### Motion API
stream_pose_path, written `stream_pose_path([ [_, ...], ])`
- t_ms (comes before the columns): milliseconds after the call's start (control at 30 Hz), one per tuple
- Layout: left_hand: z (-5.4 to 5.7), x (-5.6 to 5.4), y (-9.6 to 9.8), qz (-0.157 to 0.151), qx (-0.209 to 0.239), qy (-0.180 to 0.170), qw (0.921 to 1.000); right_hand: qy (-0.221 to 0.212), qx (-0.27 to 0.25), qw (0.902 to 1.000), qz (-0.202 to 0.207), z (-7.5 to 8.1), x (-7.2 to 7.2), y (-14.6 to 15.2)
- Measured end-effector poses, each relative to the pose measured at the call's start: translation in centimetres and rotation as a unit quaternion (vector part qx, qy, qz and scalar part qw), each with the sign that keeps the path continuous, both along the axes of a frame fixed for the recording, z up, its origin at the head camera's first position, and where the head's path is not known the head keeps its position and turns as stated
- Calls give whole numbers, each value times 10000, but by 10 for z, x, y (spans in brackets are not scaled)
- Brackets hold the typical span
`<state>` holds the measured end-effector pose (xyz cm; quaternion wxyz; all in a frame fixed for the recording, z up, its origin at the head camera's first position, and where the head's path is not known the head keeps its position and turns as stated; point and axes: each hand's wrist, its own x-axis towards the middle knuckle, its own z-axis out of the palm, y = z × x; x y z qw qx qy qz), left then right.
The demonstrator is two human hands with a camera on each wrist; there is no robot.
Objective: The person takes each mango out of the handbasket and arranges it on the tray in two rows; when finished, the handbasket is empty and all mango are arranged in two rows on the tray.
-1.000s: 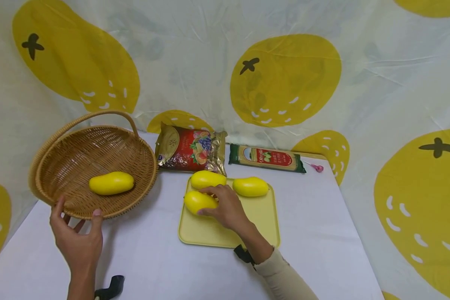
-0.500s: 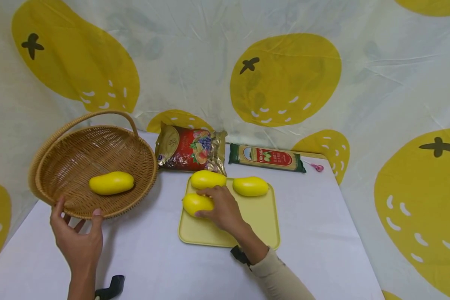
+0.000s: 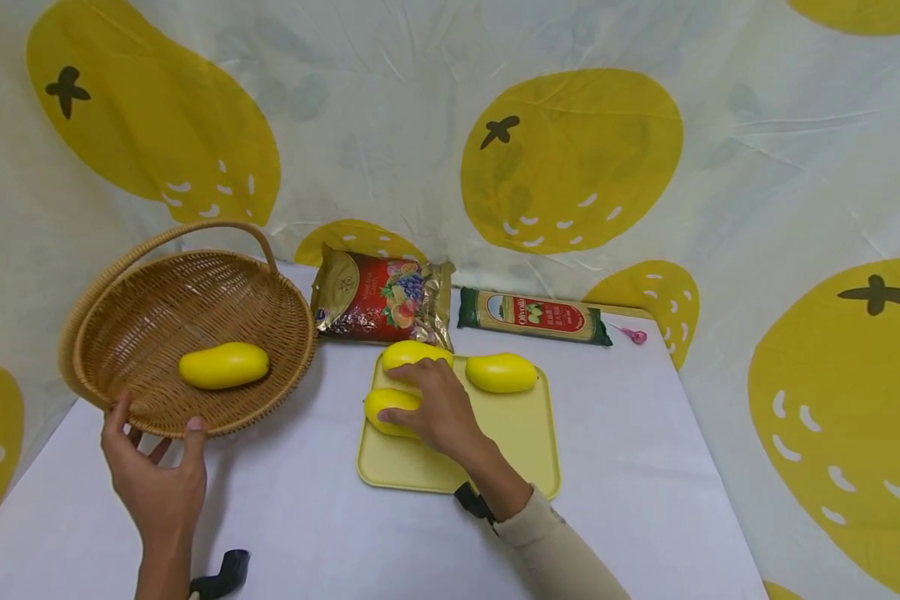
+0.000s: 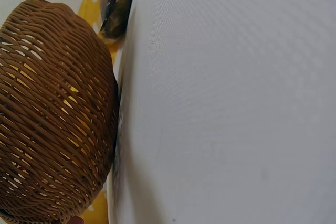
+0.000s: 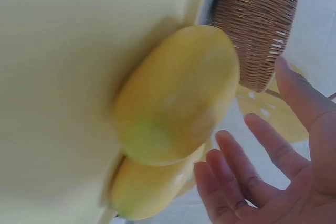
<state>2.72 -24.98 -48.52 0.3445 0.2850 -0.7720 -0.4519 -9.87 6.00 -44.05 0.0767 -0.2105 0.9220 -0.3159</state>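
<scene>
At the left of the head view, my left hand holds the near rim of a wicker basket with an arched handle; its thumb lies at the rim. The basket leans toward me, and a yellow mango lies inside it. My right hand is over a pale yellow tray, around a mango at its left side. In the right wrist view the fingers are spread and stand off that mango. Farther back on the tray lie a mango and another mango.
Behind the tray stands a red and gold candy bag. A green-ended pasta packet and a small pink lollipop lie right of it. A white cloth covers the table, and a fruit-print curtain hangs behind.
The front mango has shifted slightly left on the tray. My right hand's fingers have loosened and lifted away from it. The left hand and basket have stayed put.
</scene>
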Motion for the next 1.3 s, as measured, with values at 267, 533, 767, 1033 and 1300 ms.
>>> stream_pose_path([
  [267, 0, 0, -1, 8, 53, -7, 10000, 493, -665, 9958, 379, 18, -5, -23],
  [533, 0, 0, 0, 21, 63, -31, 10000, 830, -966, 9891, 743, 33, -7, -55],
  [767, 0, 0, -1, 15, 36, -16, 10000, 944, -1134, 9837, 1024, 42, -8, -82],
  [1033, -1, 1, -1, 9, -7, 18, 10000, 1166, -1002, 9795, 1300, 50, -9, -115],
  [1300, -2, 1, -2, -24, -32, 19, 10000, 1083, -698, 9802, 1502, 45, -16, -149],
])
